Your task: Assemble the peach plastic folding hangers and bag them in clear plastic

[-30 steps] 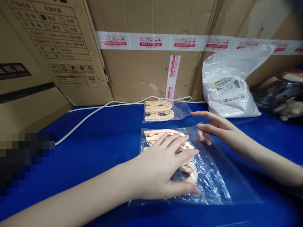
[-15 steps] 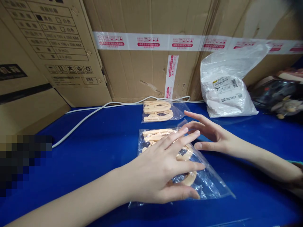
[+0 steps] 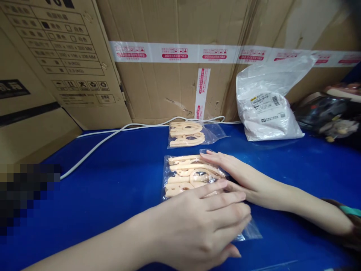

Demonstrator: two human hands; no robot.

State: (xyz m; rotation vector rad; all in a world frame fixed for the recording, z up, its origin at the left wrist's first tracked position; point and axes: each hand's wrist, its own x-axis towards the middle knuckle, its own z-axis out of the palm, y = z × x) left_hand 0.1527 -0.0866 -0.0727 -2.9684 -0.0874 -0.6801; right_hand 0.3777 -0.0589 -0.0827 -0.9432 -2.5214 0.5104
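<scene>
A clear plastic bag lies flat on the blue table, with several beige pieces inside that look like folding clothes hangers. My left hand spreads palm down over the bag's near half and covers much of it; the fingers are stretched out and slightly bent. Against the bag's right side rests my right hand, its fingers extended along the edge and partly behind the left fingertips. A loose corner of the film shows beneath the left hand. Behind this bag lies a similar, smaller-looking bag of beige hangers.
A white plastic parcel bag with a label stands at the back right, near dark wrapped items. Cardboard boxes line the back and left. A white cable runs along the table.
My left hand has moved a little nearer and right, its fingers drawing closer together. My right hand has come down and left onto the bag's right side. The bag's right flap is less spread out.
</scene>
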